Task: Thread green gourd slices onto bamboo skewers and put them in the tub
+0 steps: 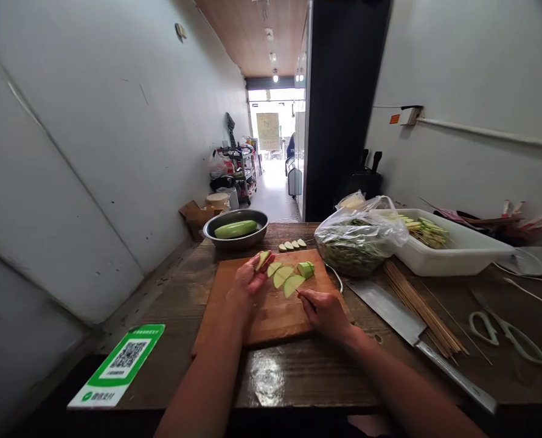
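Note:
Over a wooden cutting board (pixel 266 325), my left hand (pixel 247 277) is closed on a pale green zucchini slice (pixel 262 260). My right hand (pixel 323 309) pinches the near end of a thin skewer (pixel 299 292), most of which is hidden. Several half-round zucchini slices (pixel 283 277) line up between my hands and appear threaded on that skewer. Just beyond my right hand, a cut stack of zucchini pieces (pixel 306 269) rests on the board. Past the board's far edge lies a row of threaded zucchini slices (pixel 292 245).
A metal bowl (pixel 209 234) holds a whole zucchini (pixel 235 229). To the right are a plastic bag of greens (pixel 357 243), a white tub (pixel 462 258), a cleaver (pixel 389 313), bamboo skewers (pixel 428 310) and scissors (pixel 510 328). A green QR-code card (pixel 120 365) lies at left.

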Available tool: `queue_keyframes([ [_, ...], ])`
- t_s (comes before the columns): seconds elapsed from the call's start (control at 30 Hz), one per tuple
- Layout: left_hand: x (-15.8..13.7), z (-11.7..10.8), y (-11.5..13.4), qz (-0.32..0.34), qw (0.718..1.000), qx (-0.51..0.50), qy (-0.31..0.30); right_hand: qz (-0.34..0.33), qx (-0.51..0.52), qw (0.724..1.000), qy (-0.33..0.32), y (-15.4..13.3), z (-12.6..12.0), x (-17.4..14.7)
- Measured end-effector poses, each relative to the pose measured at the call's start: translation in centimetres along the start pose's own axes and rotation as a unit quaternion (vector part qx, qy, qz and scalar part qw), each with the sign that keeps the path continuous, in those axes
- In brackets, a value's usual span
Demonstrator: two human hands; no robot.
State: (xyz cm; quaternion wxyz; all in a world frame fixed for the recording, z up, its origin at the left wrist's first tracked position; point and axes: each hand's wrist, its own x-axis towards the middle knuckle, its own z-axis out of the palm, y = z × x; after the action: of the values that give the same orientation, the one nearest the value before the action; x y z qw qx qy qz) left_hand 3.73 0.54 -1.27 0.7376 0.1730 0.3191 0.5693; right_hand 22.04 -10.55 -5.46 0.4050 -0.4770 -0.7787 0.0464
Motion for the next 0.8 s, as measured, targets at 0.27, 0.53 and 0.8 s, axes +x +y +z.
queue_keyframes([
  [0.27,-1.1,0.3,0.7,-0.034,0.999,-0.026,-0.023,0.015,-0.013,0.998,-0.056,-0.5,-0.3,-0.2],
  [0.53,-0.2,-0.2,0.6,-0.027,0.998,-0.023,-0.045,0.018,-0.004,0.998,-0.055,-0.3,-0.4,-0.2],
  [0.8,-0.1,-0.4,0.6,-0.041,0.997,-0.034,-0.05,0.023,-0.01,0.998,-0.062,-0.9,-0.7,-0.1],
])
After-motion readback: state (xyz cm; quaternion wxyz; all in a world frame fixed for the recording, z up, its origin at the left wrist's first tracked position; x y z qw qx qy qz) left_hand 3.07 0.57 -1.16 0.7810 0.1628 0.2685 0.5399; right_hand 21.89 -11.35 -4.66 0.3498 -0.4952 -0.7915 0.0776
